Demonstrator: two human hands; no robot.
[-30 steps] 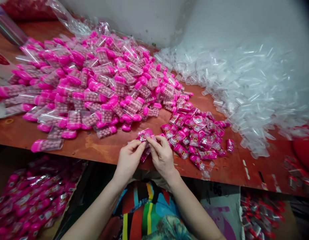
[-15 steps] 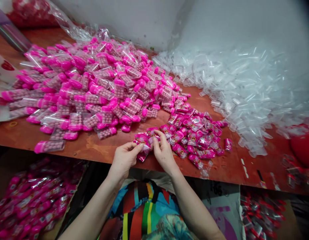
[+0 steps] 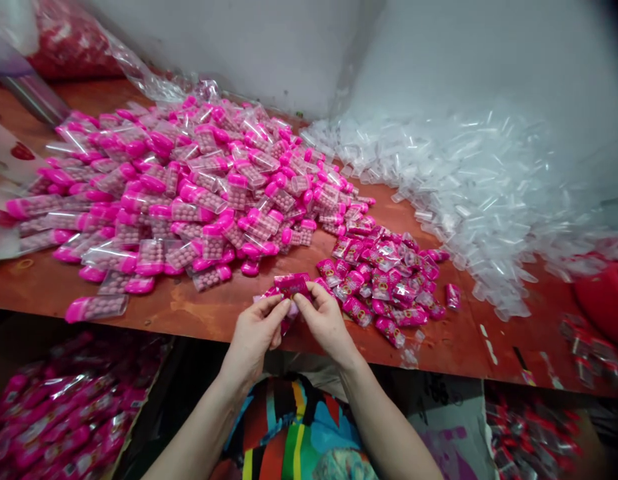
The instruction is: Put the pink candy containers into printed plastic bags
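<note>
Close to the table's front edge, my left hand and my right hand meet with thumbs and fingertips pinched together. Between them is a glossy pink printed wrapper, its upper part showing above the fingers. More pink film shows under and behind my fingers, partly hidden, so I cannot tell how many pieces there are. Just right of my right hand lies a small heap of pink printed wrappers. Beyond my left hand spreads a big pile of clear candy tubes with pink caps and pale pink balls inside.
Clear empty tubes are heaped against the wall at the right. A red round object stands at the far right edge. Below the table, a box of pink packs is at left and red-and-clear pieces at right.
My fingertips have come closer together, and the pink wrapper between them has turned so a darker strip faces up. The view has shifted slightly.
</note>
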